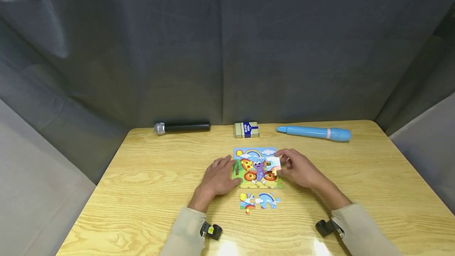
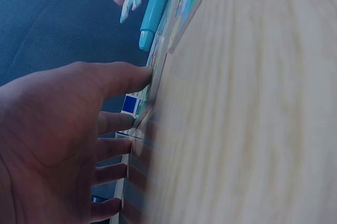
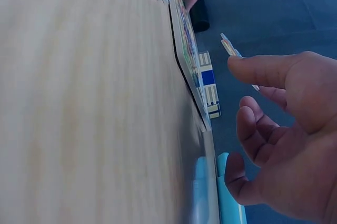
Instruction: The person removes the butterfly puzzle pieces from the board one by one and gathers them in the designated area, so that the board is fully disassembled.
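Observation:
A flat jigsaw board (image 1: 237, 174) with a smiling butterfly picture lies mid-table. My left hand (image 1: 219, 177) rests along its left side, fingers extended; in the left wrist view the thumb (image 2: 129, 78) touches the board's edge. Above the board's right part, my right hand (image 1: 298, 169) pinches a puzzle piece (image 1: 273, 162) between thumb and finger. The right wrist view shows that piece (image 3: 230, 47) tilted and clear of the board, the other fingers loosely curled. Two loose puzzle areas, a sun piece (image 1: 243, 197) and a rainbow piece (image 1: 268, 200), lie in front of the board.
Along the back edge of the wooden table (image 1: 149, 192) lie a black microphone (image 1: 186, 127), a striped box with a blue band (image 1: 247, 130) and a blue microphone-shaped object (image 1: 313, 132). A dark curtain (image 1: 177, 50) hangs behind.

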Motion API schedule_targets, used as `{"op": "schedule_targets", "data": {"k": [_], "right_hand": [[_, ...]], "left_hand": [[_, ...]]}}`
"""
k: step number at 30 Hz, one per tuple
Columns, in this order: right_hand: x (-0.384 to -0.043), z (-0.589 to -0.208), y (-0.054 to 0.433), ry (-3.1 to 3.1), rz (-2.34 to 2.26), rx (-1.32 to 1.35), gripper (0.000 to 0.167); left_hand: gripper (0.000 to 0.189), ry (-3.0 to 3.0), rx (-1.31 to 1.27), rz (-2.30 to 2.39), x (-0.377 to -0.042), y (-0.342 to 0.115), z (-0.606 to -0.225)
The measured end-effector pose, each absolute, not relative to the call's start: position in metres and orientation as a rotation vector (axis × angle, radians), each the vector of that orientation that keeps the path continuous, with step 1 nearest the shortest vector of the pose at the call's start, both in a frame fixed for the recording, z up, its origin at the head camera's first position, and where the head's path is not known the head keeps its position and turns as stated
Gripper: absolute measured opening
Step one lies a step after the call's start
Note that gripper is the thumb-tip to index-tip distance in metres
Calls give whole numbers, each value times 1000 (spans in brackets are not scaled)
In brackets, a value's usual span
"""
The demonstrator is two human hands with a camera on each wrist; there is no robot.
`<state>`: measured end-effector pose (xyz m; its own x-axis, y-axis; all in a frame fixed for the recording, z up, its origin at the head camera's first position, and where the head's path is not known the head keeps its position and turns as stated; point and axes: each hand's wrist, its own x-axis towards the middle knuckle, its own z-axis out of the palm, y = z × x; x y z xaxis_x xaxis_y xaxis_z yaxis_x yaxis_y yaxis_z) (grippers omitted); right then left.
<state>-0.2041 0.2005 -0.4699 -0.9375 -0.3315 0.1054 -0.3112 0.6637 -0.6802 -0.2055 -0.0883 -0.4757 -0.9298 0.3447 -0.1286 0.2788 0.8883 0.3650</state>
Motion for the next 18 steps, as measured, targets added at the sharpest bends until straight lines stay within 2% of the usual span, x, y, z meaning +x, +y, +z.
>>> {"op": "schedule_targets", "data": {"k": [9, 18], "right_hand": [[-173, -466, 205, 2861, -1136, -623, 47], [-150, -465, 211, 2828, -1043, -582, 43]], "left_hand": [[67, 2863, 485, 517, -205, -88, -476], [67, 2867, 490, 529, -204, -89, -474]]}}
